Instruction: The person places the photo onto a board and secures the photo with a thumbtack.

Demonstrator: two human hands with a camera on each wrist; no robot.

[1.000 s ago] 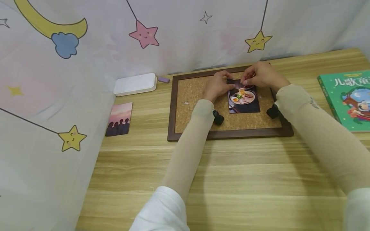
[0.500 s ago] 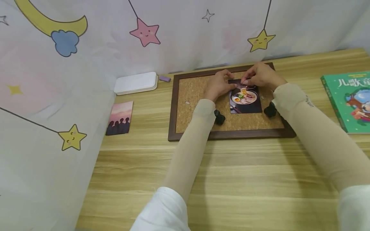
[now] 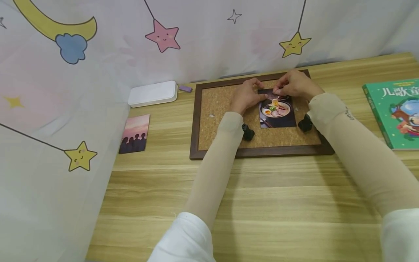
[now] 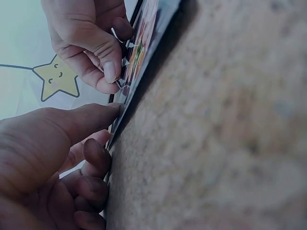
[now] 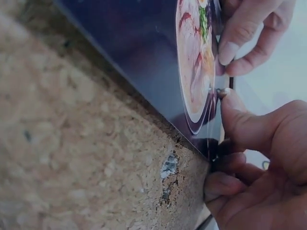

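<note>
A photo of a ramen bowl (image 3: 276, 115) lies on the framed cork board (image 3: 217, 128). My left hand (image 3: 245, 96) rests at the photo's upper left corner. In the left wrist view its thumb (image 4: 98, 120) presses the photo's face, while its other fingers rest loosely bent by the edge. My right hand (image 3: 296, 85) is at the photo's top edge. Between its thumb and fingers it pinches a small push pin (image 5: 222, 92), mostly hidden by the fingertips. The pin meets the photo's surface; how deep it sits I cannot tell.
A sunset photo with silhouettes (image 3: 134, 134) lies left of the board on the wooden table (image 3: 278, 211). Behind it are a white case (image 3: 152, 94) and a small purple block (image 3: 185, 88). A green book (image 3: 397, 112) lies at right; a patterned curtain (image 3: 203, 40) hangs behind.
Both hands stay at the photo's top edge with barely any movement. The right fingertips sit slightly closer to the photo than a second ago. The head view has shifted slightly.
</note>
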